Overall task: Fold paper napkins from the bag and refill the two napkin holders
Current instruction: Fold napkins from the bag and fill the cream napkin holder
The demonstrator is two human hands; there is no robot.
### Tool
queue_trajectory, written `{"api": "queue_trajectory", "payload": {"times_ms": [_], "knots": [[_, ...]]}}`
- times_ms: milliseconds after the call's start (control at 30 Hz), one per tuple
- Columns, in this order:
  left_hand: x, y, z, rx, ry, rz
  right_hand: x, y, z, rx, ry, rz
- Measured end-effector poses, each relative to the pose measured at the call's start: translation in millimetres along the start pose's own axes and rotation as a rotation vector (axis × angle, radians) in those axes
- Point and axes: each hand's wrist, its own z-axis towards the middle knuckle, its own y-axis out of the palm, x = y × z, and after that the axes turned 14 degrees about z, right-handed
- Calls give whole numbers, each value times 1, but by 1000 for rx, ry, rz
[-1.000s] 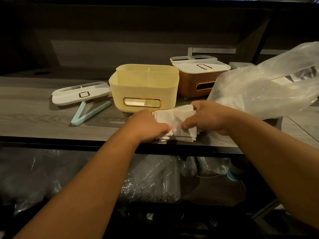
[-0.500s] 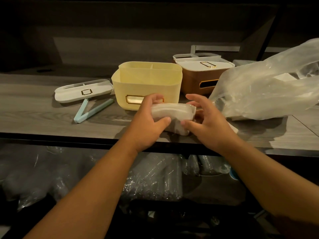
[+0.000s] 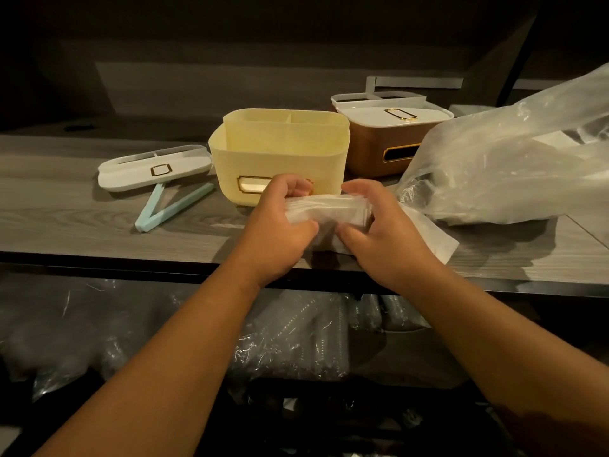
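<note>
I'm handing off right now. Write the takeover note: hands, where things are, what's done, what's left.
Left hand and right hand: both grip the folded napkin stack just above the counter.
Yellow holder: open, its lid lying to its left; no napkins visible inside.
Brown holder: lid on.
Bag at right, a loose napkin beside it.
Left: load both holders, close the yellow one.

white napkin stack [image 3: 329,211] folded, held upright

Dim room; grey wood-grain counter [image 3: 82,232], perhaps a dark wall behind
</note>
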Motion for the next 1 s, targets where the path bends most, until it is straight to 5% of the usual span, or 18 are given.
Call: {"api": "queue_trajectory", "payload": {"times_ms": [300, 433, 533, 800, 1000], "knots": [[1, 1, 7, -31, 0, 2, -7, -3, 1, -39, 19, -36], [7, 2, 8, 39, -8, -56, -9, -36, -9, 183, 10, -29], [18, 4, 10, 25, 23, -134, -6, -65, -8, 262, 83, -241], [19, 22, 13, -201, -272, -435, 1, -88, 1, 2, 435, -622], [20, 16, 17, -241, -418, -372, -6, -86, 9, -84, 490, -678]]}}
